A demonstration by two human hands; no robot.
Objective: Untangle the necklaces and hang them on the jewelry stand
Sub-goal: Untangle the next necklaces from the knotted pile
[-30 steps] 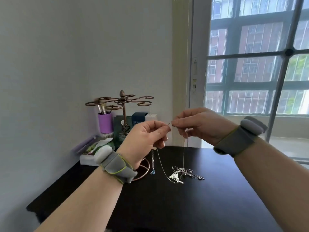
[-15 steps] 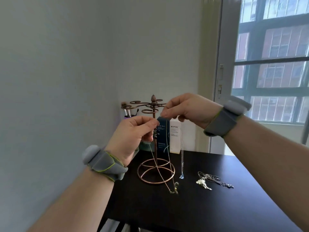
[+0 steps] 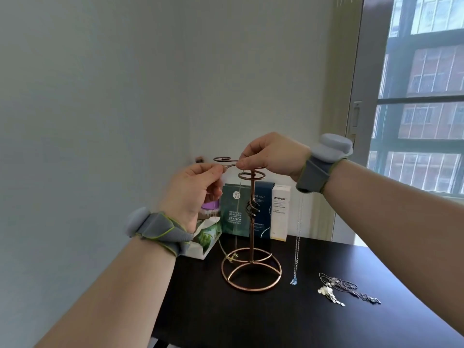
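While a fine gold necklace (image 3: 221,243) hangs between them, a person's left hand (image 3: 198,194) and right hand (image 3: 272,155) meet at the scrolled top arms of a copper jewelry stand (image 3: 251,237), each pinched shut on an end of the chain. A second ago the same hands were lifting this chain up off the tangle on the black desk (image 3: 276,320); since then they have carried it up to the stand, and its small gold pendant now dangles at the base ring, at about 9 o'clock from the post. That shift suggests the untangling of this piece is done and the hanging step is under way, the chain seemingly about to be draped over a curled arm. A silver necklace with a blue pendant (image 3: 294,280) already hangs at 3 o'clock of the stand, though its upper end is hidden behind the right wrist. Further out at 3 o'clock, the remaining knot of necklaces (image 3: 344,288) lies on the desk, well apart from the stand and not yet sorted. Behind the stand, at 12 o'clock, stand several cosmetic boxes (image 3: 259,209). Both wrists wear grey bands.
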